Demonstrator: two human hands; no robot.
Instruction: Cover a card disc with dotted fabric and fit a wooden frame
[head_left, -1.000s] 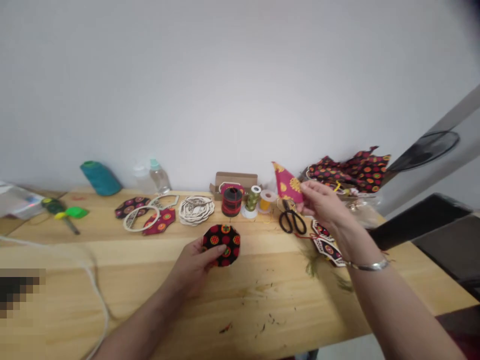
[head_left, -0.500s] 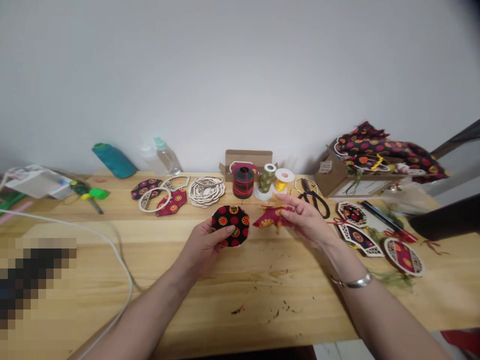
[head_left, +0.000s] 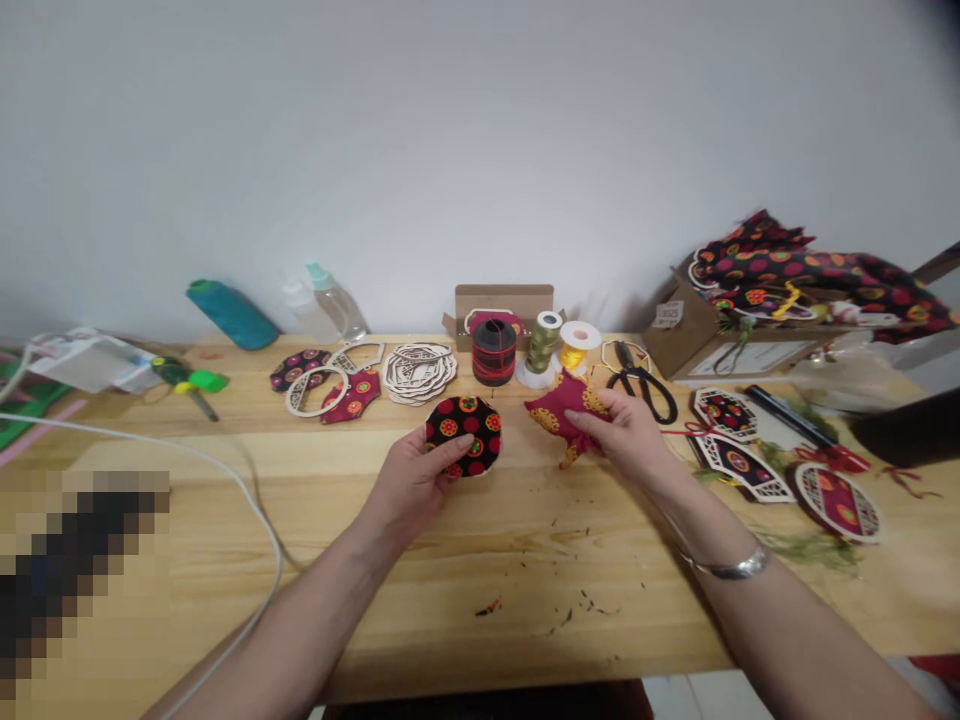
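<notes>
A wooden table [head_left: 420, 640] runs along a pale wall [head_left: 480, 150]. The red cloth [head_left: 553, 412], a second ago raised to the right of the spool [head_left: 494, 365], is now lower, on the spool's near right side, pinched in the right hand [head_left: 636, 440] with one corner drooping. The left hand [head_left: 416, 475] still grips the black patch [head_left: 454, 425] in front of the spool, so both pieces are side by side, apart.

The right hand [head_left: 630, 435] hides part of the red cloth [head_left: 553, 410]; the left edge cuts the cable [head_left: 278, 560]; pixel blocks mask a dark thing [head_left: 79, 550].
</notes>
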